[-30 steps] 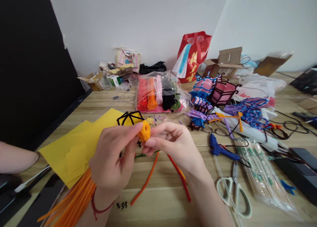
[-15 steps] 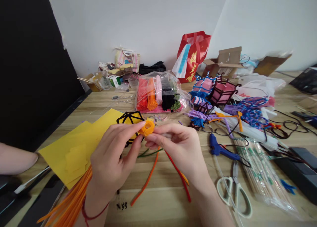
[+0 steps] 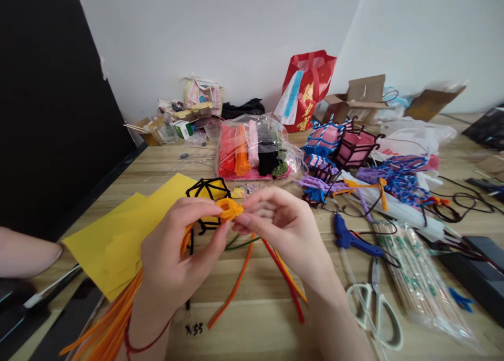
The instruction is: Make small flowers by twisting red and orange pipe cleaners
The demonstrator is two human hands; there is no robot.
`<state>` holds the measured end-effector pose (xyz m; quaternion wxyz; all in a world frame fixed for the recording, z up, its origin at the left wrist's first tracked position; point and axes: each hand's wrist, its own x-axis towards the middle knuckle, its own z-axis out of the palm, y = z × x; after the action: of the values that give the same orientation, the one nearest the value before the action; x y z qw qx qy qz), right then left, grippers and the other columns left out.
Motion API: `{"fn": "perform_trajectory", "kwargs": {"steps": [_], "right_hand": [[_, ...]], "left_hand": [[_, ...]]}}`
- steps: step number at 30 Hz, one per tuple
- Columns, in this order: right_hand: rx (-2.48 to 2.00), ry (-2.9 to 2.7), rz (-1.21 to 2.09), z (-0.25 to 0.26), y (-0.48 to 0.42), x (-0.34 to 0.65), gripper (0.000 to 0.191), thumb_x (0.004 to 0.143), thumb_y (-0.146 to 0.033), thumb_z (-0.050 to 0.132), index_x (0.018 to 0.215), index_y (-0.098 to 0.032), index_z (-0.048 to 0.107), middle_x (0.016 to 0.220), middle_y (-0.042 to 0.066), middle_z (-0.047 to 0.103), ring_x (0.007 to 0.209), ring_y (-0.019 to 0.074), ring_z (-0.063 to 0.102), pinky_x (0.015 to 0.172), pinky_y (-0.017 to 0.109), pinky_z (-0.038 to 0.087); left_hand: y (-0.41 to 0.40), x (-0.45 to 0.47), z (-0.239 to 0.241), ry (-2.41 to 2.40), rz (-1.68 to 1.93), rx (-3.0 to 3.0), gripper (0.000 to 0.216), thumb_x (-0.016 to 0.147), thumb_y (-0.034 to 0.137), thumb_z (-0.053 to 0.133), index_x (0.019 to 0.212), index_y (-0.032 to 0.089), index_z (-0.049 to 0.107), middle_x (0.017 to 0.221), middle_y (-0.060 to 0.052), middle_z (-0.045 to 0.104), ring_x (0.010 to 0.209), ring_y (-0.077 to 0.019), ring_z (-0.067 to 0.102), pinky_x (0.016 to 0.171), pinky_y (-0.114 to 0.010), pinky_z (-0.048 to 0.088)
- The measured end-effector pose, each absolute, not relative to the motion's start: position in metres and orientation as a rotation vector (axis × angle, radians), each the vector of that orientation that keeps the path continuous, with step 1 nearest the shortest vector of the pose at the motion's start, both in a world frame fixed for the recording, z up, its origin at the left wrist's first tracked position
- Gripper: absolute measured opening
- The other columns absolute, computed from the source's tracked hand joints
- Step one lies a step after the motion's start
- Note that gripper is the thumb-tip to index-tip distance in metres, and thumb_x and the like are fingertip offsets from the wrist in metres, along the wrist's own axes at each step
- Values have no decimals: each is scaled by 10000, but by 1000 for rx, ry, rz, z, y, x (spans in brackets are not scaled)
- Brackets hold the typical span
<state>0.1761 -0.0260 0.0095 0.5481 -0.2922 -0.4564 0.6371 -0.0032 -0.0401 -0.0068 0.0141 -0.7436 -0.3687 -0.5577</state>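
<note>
A small coil of orange pipe cleaner (image 3: 228,209) is wound into a ring with an opening, and its right end tapers. My left hand (image 3: 169,261) pinches the ring between thumb and fingers. At its right tip, my right hand (image 3: 285,232) closes thumb and index finger on the same coil. Behind them stands a black lantern-like frame (image 3: 207,185), partly hidden by my left hand. Below the hands lie an orange pipe cleaner (image 3: 233,292), a red one (image 3: 286,285) and a green one (image 3: 246,243). An orange bundle (image 3: 108,321) sits beside my left wrist.
Yellow sheets (image 3: 92,235) lie on the left, near another person's arm (image 3: 27,253). To the right are a blue glue gun (image 3: 354,238), scissors (image 3: 376,303) and bagged sticks (image 3: 409,266). Farther back are bagged pipe cleaners (image 3: 252,151), pink lanterns (image 3: 354,145) and a red bag (image 3: 309,90).
The orange coil has turned, so its opening shows more to the left and its tapered end points right. My left hand has shifted slightly left; the right fingers now sit at the coil's tip.
</note>
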Motion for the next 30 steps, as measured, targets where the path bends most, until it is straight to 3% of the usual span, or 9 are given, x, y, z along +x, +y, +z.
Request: {"fn": "perform_trajectory", "kwargs": {"steps": [4, 9, 17, 24, 27, 30], "right_hand": [[-700, -1144, 1494, 6, -25, 180, 296, 682, -278, 986, 827, -221, 734, 830, -7, 778, 725, 134, 736, 684, 232, 616], [-700, -1290, 1406, 4, -25, 187, 180, 786, -242, 921, 869, -219, 762, 850, -18, 777, 758, 114, 712, 713, 214, 574], [-655, -1445, 1247, 4, -26, 187, 72, 941, -270, 772, 933, -218, 723, 916, 1, 759, 831, 125, 708, 735, 235, 561], [-619, -1311, 1415, 3, -27, 183, 195, 885, -345, 845, 1037, -243, 778, 909, 2, 778, 788, 122, 710, 725, 229, 599], [-652, -1296, 1433, 2, -29, 182, 142, 882, -331, 845, 985, -241, 804, 894, 3, 806, 751, 124, 720, 692, 230, 607], [-685, -1258, 1467, 2, -28, 181, 216, 824, -397, 894, 927, -229, 805, 856, 5, 812, 726, 127, 724, 664, 222, 605]], "left_hand": [[-38, -6, -7, -1141, -1667, -2363, 312, 932, 124, 734, 1166, 322, 674, 1027, -5, 761, 950, -184, 753, 848, -354, 658], [-39, -4, 2, -1080, -1511, -2400, 236, 942, 122, 714, 1124, 267, 678, 1003, -3, 757, 912, -164, 746, 836, -294, 644], [-43, -7, 3, -1274, -1655, -2504, 118, 933, 171, 771, 992, 255, 712, 921, 32, 684, 831, -112, 659, 736, -215, 560], [-45, -5, 2, -1200, -1740, -2578, 151, 943, 105, 731, 989, 241, 683, 868, 41, 616, 730, -92, 574, 624, -212, 488], [-46, -5, 6, -1176, -1682, -2587, 157, 943, 95, 724, 966, 240, 667, 864, 45, 619, 724, -87, 573, 628, -204, 483], [-47, -5, 9, -1206, -1616, -2596, 138, 958, 124, 708, 948, 250, 653, 875, 45, 636, 735, -95, 593, 650, -207, 497]]}}
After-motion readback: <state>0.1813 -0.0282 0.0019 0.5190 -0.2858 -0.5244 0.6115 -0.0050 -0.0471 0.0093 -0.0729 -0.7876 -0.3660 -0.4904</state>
